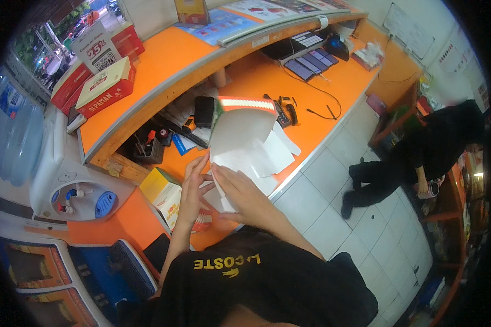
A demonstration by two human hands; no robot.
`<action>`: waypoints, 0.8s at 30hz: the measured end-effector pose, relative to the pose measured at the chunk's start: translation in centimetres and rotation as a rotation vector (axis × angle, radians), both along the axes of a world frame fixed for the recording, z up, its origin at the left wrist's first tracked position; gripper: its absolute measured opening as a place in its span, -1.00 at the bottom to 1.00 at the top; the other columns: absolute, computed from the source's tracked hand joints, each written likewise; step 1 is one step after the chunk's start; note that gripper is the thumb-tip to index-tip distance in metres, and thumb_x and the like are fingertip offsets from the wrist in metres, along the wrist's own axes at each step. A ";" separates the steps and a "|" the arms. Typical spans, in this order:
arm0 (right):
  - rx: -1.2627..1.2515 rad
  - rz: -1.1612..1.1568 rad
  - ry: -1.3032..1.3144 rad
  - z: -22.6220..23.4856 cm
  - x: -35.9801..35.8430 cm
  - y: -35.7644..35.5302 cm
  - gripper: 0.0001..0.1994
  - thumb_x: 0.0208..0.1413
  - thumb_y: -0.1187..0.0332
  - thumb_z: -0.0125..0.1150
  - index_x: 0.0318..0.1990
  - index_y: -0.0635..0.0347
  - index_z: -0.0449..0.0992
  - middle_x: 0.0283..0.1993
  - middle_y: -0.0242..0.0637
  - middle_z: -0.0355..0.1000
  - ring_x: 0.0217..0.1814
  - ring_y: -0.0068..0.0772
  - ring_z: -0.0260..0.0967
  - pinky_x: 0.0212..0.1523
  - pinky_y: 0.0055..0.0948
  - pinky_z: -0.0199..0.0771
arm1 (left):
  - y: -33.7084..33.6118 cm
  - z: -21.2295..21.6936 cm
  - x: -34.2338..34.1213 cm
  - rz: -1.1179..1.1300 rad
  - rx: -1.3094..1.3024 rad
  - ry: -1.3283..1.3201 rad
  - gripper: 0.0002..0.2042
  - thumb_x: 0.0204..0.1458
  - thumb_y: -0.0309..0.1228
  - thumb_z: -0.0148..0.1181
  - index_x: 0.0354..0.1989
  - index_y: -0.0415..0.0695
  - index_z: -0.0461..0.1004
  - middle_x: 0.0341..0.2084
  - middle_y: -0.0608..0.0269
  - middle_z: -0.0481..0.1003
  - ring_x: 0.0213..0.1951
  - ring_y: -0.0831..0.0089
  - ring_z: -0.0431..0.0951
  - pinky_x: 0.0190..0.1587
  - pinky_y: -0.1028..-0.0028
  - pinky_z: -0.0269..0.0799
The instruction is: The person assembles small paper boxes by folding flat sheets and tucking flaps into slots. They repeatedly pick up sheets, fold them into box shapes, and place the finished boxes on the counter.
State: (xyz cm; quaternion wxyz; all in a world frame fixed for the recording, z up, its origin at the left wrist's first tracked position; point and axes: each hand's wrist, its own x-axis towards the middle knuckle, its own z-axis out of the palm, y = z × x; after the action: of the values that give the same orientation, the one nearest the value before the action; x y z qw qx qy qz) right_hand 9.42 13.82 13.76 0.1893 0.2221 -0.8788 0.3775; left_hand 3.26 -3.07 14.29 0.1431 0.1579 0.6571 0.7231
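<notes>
My left hand (192, 188) and my right hand (235, 191) both grip a flat white cardboard sheet (240, 143), a box blank with an orange and white striped top edge. It stands tilted above the orange counter (322, 92). The left hand pinches its lower left corner. Along its lower edge, the right hand's fingers press into a fold. More white flaps of the sheet (281, 155) spread to the right.
A yellow and white box (163, 193) stands beside my left hand. A pen holder (150, 150), a black box (204, 110), handsets (286, 110), phones (311, 62) and a cable lie on the counter. A water dispenser (65, 174) is at left. A person in black (420, 155) crouches on the tiled floor.
</notes>
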 end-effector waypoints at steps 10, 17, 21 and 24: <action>-0.114 -0.152 -0.313 2.7 -0.3 3.7 -0.57 -0.09 0.45 0.37 -0.03 0.24 0.38 -0.05 -0.07 0.36 0.04 0.03 0.32 0.02 -0.21 0.39 | 0.2 0.9 0.8 -0.137 -0.549 0.464 -0.51 0.08 -0.39 0.26 0.19 -0.14 0.30 -0.13 0.03 0.44 -0.09 0.31 0.50 -0.06 0.42 0.42; -0.109 -0.301 0.050 1.4 -0.1 0.8 -0.57 -0.15 0.29 0.41 -0.12 0.21 0.41 -0.08 -0.12 0.33 -0.06 -0.04 0.33 -0.09 -0.17 0.39 | 1.6 -1.2 1.2 0.047 -0.016 -0.057 -0.66 0.26 -0.19 -0.01 0.04 -0.18 0.27 -0.05 0.10 0.42 -0.10 0.35 0.52 -0.10 0.43 0.49; -0.049 -0.276 0.138 1.0 0.1 0.3 -0.61 -0.17 0.31 0.41 -0.16 0.21 0.45 -0.10 -0.15 0.37 -0.07 -0.07 0.36 -0.12 -0.20 0.41 | 0.7 -0.9 0.7 -0.051 0.215 -0.211 -0.57 0.29 -0.02 -0.13 0.09 -0.12 0.24 0.08 0.18 0.31 -0.04 0.34 0.47 -0.05 0.38 0.50; -0.110 -0.332 0.177 1.4 0.3 -0.3 -0.65 -0.17 0.40 0.34 -0.14 0.21 0.47 -0.11 -0.20 0.40 -0.09 -0.12 0.39 -0.13 -0.25 0.43 | 0.3 -0.6 0.8 -0.144 0.243 -0.207 -0.46 0.25 0.09 -0.10 0.14 -0.12 0.18 0.05 0.19 0.29 0.13 0.31 0.38 0.12 0.32 0.37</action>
State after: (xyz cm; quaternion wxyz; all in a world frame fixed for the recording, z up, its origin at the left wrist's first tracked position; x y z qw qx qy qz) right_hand 9.76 13.55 15.16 0.3374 0.0959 -0.8614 0.3674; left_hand 4.05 -2.73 13.69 0.2413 0.1456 0.5334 0.7975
